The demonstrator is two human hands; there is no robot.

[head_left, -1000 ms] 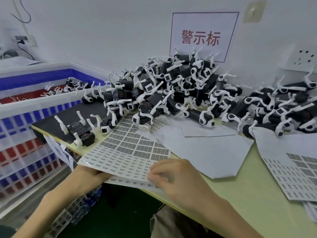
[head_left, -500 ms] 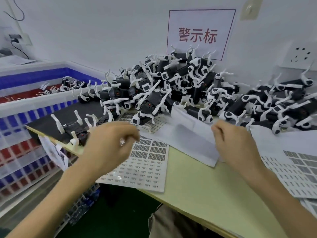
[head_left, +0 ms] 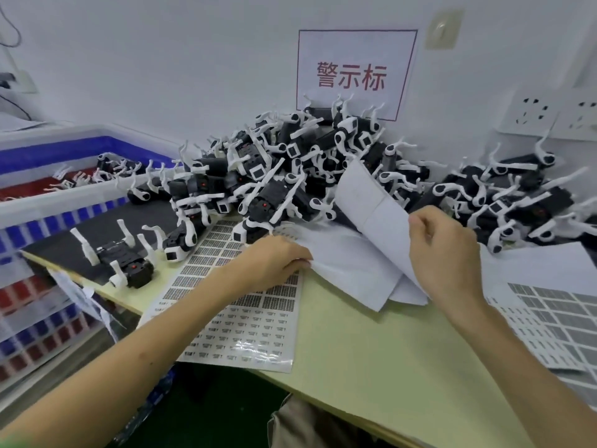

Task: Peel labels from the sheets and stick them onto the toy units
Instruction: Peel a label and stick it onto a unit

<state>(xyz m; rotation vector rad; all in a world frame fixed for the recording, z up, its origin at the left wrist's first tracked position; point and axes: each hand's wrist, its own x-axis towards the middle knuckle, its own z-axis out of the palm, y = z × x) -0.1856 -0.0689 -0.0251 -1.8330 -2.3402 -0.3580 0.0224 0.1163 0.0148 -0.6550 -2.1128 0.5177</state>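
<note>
A big heap of black toy units with white legs (head_left: 290, 176) lies against the wall. In front of it a label sheet (head_left: 245, 305) with rows of small barcode labels lies on the table. My left hand (head_left: 274, 263) rests on that sheet, its fingertips at the edge of a pile of white paper sheets (head_left: 349, 270). My right hand (head_left: 442, 244) pinches the edge of one white sheet (head_left: 371, 205) and holds it lifted and curled up. A single toy unit (head_left: 122, 260) lies on its back on a black mat (head_left: 97, 231) at the left.
A second label sheet (head_left: 555, 321) lies at the right edge. More toy units (head_left: 517, 202) are piled at the right by the wall. Blue and white crates (head_left: 42, 202) stand left of the table. A red-lettered sign (head_left: 352, 76) and wall sockets (head_left: 549, 114) are behind.
Both hands left the near edge of the label sheet. My right hand moved right and lifted a white sheet; my left hand dropped onto the label sheet by the paper pile.
</note>
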